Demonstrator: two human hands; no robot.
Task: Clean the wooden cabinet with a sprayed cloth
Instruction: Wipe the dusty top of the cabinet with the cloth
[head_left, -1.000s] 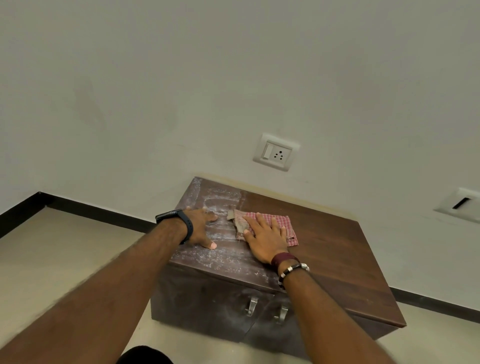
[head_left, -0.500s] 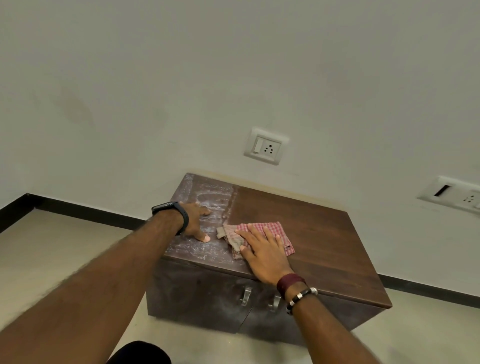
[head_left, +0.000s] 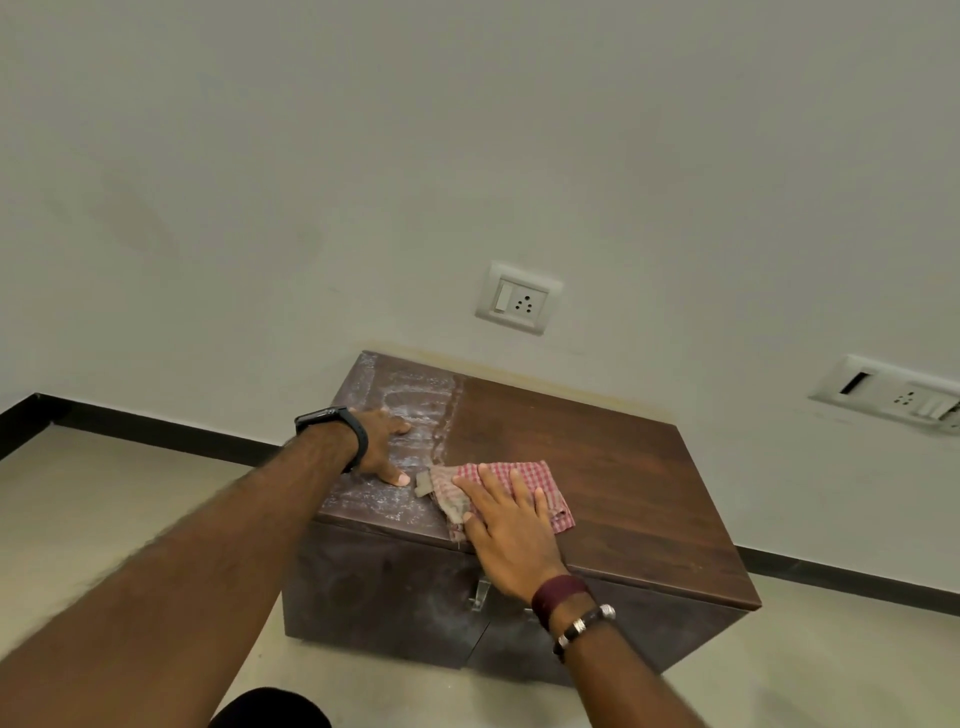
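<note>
A low dark wooden cabinet (head_left: 597, 467) stands against the wall. Its left part is covered in whitish dust, and the right part looks dark and clean. A red-and-white checked cloth (head_left: 524, 475) lies on the top near the front edge. My right hand (head_left: 506, 525) presses flat on the cloth with straight, spread fingers. My left hand (head_left: 382, 447), with a black band on the wrist, rests flat on the dusty left part, just left of the cloth.
Two metal handles (head_left: 480, 592) sit on the cabinet's dusty front doors. A white wall socket (head_left: 517, 299) is above the cabinet and another socket plate (head_left: 893, 392) at the right. Beige floor (head_left: 104, 509) with a black skirting surrounds the cabinet.
My right hand has drawn the cloth toward the front edge of the cabinet top. The left hand has stayed on the dusty part.
</note>
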